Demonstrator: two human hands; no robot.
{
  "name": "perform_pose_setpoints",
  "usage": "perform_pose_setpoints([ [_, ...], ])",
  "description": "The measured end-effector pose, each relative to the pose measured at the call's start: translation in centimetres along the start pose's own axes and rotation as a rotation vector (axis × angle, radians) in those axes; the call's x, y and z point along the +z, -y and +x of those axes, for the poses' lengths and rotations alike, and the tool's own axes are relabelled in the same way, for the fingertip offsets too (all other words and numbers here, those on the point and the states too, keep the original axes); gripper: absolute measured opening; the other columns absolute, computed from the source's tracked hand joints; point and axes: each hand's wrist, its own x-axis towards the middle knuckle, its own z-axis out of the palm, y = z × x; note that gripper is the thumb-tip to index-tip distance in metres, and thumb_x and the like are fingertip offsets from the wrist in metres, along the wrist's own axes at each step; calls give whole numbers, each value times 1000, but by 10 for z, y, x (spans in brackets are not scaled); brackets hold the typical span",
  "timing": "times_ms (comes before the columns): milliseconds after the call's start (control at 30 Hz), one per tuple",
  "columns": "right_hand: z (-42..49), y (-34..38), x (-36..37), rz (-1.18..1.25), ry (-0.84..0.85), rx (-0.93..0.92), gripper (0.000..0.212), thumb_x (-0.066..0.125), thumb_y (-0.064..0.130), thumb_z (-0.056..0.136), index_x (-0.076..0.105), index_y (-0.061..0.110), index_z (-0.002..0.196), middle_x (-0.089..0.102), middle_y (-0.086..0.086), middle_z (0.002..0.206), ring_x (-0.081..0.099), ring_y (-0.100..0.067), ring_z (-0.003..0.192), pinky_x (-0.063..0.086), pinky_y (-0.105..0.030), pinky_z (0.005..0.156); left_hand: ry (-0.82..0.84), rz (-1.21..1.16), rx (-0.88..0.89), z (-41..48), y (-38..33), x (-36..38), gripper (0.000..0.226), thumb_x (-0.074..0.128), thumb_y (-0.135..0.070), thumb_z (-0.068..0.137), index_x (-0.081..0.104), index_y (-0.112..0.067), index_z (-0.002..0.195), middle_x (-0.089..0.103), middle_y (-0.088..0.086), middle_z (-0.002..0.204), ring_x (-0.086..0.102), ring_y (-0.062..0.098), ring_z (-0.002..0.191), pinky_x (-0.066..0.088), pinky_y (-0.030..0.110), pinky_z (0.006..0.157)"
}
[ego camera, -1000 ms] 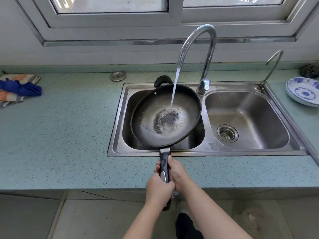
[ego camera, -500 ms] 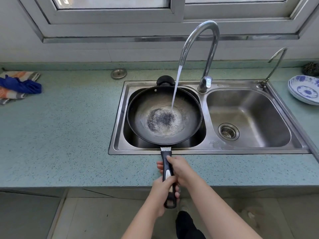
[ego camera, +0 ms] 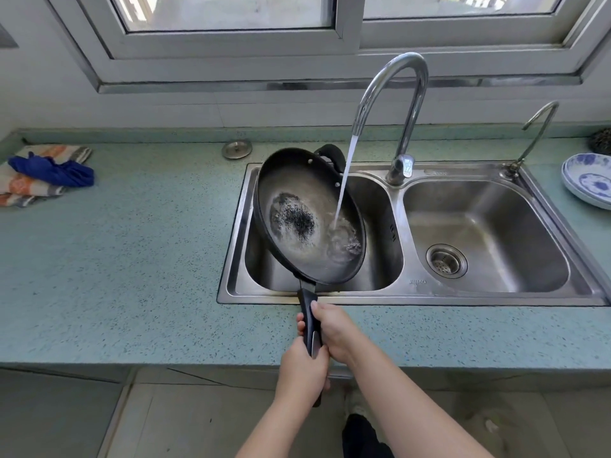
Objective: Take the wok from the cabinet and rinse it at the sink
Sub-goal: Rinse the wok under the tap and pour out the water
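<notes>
The black wok point(ego camera: 297, 190) hangs over the left basin of the steel double sink point(ego camera: 410, 297), tipped so its right rim is low and its left rim high. Water pools against the low right side, beside a worn dark patch in the middle. The tall curved faucet point(ego camera: 401, 94) is running, and its stream lands inside the wok on the right. Both hands hold the long black handle point(ego camera: 309, 309): my right hand point(ego camera: 334, 330) grips it further up, my left hand point(ego camera: 302, 371) grips its near end over the counter edge.
A green speckled counter point(ego camera: 132, 259) surrounds the sink. Folded cloths with a blue rag point(ego camera: 49, 173) lie far left. A metal drain plug point(ego camera: 236, 149) sits behind the sink. Blue-and-white plates point(ego camera: 590, 180) and a small second tap point(ego camera: 535, 133) stand at the right.
The wok has gone from lying level to tilting with its right rim down, and the water has run to that side. The stream now hits the right part instead of the centre.
</notes>
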Motion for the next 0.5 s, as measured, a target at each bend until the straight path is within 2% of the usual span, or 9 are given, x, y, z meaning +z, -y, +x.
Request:
perform_pose_setpoints([
  [33,1,0,3,-48,-7,7,32,29,22,102,48,4,83,53,-8,70,50,-13,53,45,-22,53,-18,28,16,1,2,0,14,49,-15,88,48,-15,74,57,3,60,54,8,34,44,18,39],
  [100,2,3,9,-238,-51,1,30,40,32,98,50,7,86,55,-7,70,53,-12,53,46,-21,54,-60,125,41,2,5,1,8,48,-16,88,54,-12,89,61,7,75,64,22,62,50,28,58],
  [167,5,4,16,-402,-106,-35,24,54,34,91,52,14,78,53,-4,68,51,-12,53,43,-21,56,-100,246,51,2,10,4,22,47,-14,89,54,-7,108,64,13,96,62,32,92,48,34,73],
  [200,7,3,19,-446,-135,-54,21,58,28,88,51,15,73,51,-3,66,48,-12,52,40,-20,54,-117,283,45,1,11,5,25,46,-13,89,52,-7,113,64,15,104,60,33,99,47,34,75],
  [267,12,-2,22,-512,-205,-83,20,56,14,85,46,14,67,45,-3,61,41,-13,49,35,-21,48,-129,343,23,-1,12,5,25,46,-17,90,51,-9,113,65,14,107,60,33,101,47,36,77],
  [367,16,-9,26,-533,-266,-107,19,51,8,83,43,13,66,42,-4,57,36,-16,47,29,-24,45,-126,381,5,-1,16,3,22,47,-21,89,54,-9,106,68,14,102,62,33,97,49,37,75],
  [467,17,-14,26,-506,-280,-158,23,50,6,83,39,14,63,41,-3,53,38,-15,44,29,-22,44,-110,287,-14,-3,13,-2,15,50,-16,85,57,-9,95,69,13,93,63,33,91,45,34,66],
  [500,17,-15,26,-505,-282,-172,23,50,6,83,39,13,64,41,-3,51,38,-15,43,30,-22,43,-91,222,-34,-3,11,-5,8,51,-13,83,57,-10,87,69,12,86,63,31,83,42,32,60],
])
